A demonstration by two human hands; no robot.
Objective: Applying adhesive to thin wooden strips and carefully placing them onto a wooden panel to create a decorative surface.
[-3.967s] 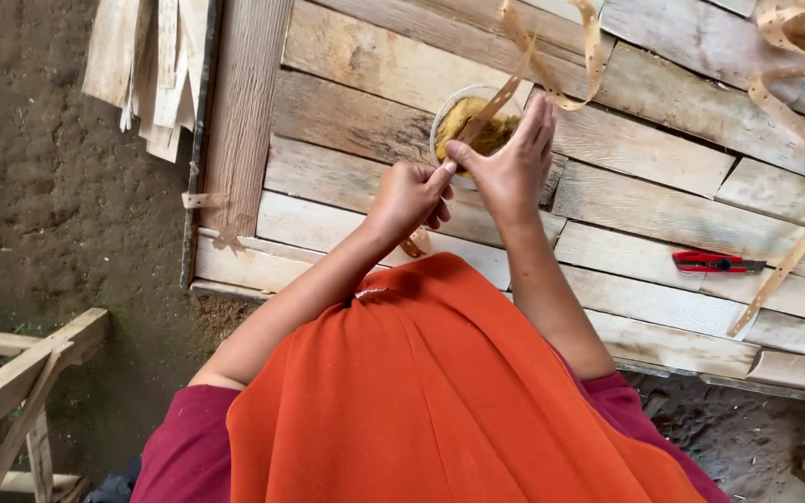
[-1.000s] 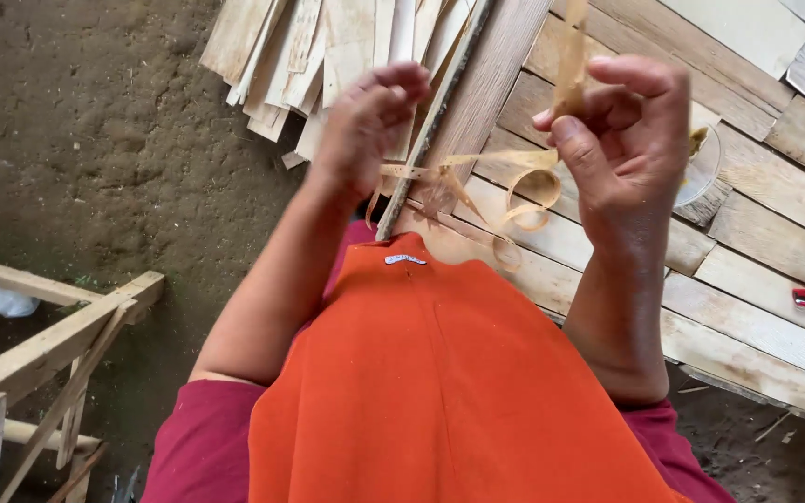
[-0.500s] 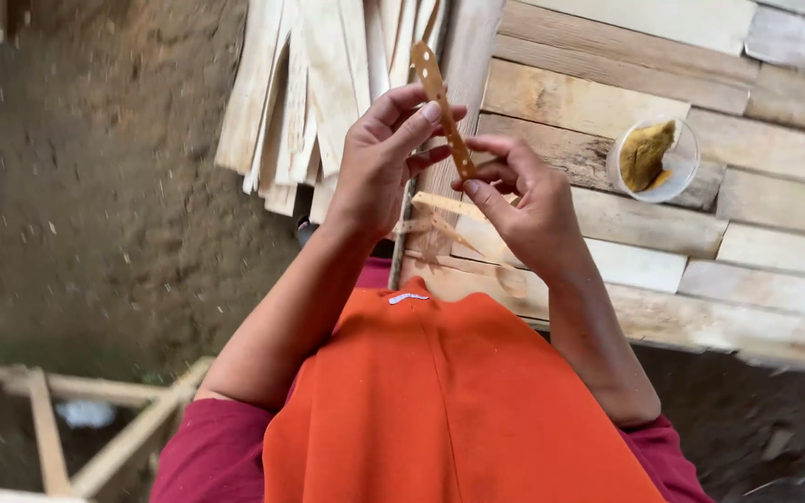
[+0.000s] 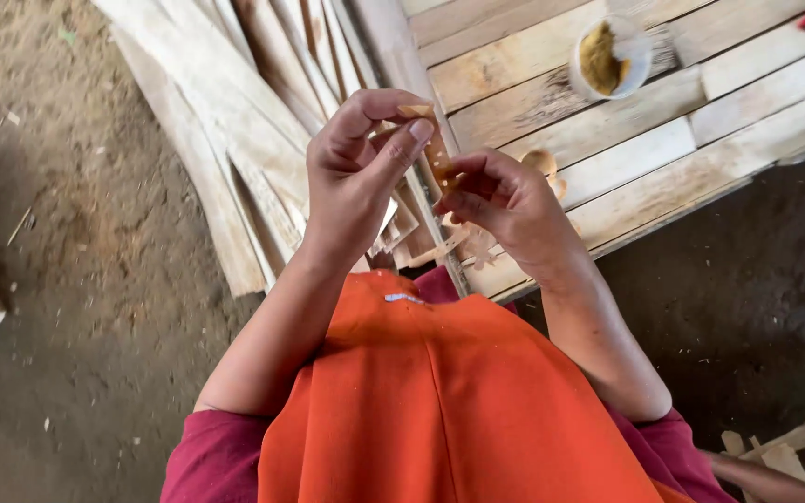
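Left hand [image 4: 358, 177] and right hand [image 4: 498, 198] both pinch a thin wooden strip [image 4: 436, 160], apparently glue-coated, above the plank table [image 4: 701, 112].

We wear a bright orange cloth apron [image 4: 440, 401] over a dark maroon short-sleeved shirt [image 4: 211, 461], filling the lower centre; forearms bare.

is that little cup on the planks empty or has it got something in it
Not empty. The small clear cup stands upright on the wooden platform with a yellowish-brown paste inside; how deep it goes cannot be told.
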